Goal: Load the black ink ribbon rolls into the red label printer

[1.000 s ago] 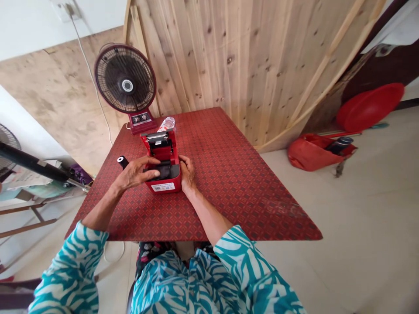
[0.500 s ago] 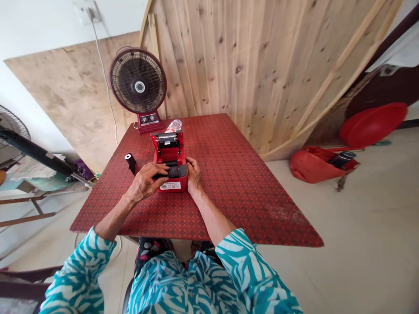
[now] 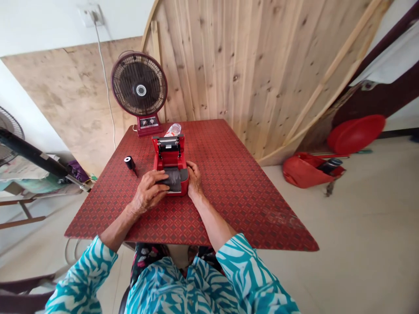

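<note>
A red thermal printer [image 3: 170, 163] sits mid-table on a red patterned tabletop [image 3: 235, 205], its lid raised upright at the back. My left hand [image 3: 149, 192] lies over the front of the printer, fingers reaching into a dark well holding a grey-black sheet [image 3: 174, 180]. My right hand [image 3: 194, 178] clasps the printer's right side. A small black roll on a spindle [image 3: 130, 162] lies apart on the table, left of the printer, touched by neither hand.
Behind the printer lie a plastic bottle [image 3: 173, 130] and a maroon table fan [image 3: 139, 85] near the table's far edge. A wooden plank wall rises behind. A red bag [image 3: 304, 171] and a red basin [image 3: 356, 134] lie on the floor at right.
My left hand has drawn back toward the printer's front, showing more of the grey-black sheet in the well. The whole view has shifted slightly as my head moved.
</note>
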A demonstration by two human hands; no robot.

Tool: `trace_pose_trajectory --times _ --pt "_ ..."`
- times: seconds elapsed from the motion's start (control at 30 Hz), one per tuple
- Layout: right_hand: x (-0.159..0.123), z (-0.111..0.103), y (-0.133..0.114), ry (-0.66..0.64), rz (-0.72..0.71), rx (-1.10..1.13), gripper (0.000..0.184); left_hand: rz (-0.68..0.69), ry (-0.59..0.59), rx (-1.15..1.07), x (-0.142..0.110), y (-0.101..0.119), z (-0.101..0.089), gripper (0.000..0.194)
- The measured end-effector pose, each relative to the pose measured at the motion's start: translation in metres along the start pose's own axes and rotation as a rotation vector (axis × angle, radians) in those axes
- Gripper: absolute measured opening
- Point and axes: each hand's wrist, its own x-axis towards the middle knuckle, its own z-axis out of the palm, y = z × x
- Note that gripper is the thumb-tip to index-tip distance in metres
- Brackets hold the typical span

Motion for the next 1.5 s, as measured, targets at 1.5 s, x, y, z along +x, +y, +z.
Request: trace_pose_trajectory --times 1.5 --pt "0.015 0.004 -0.047 0.004 0.092 0.015 0.031 -0.724 0.496 -0.541 0.004 -0.007 0.011 0.029"
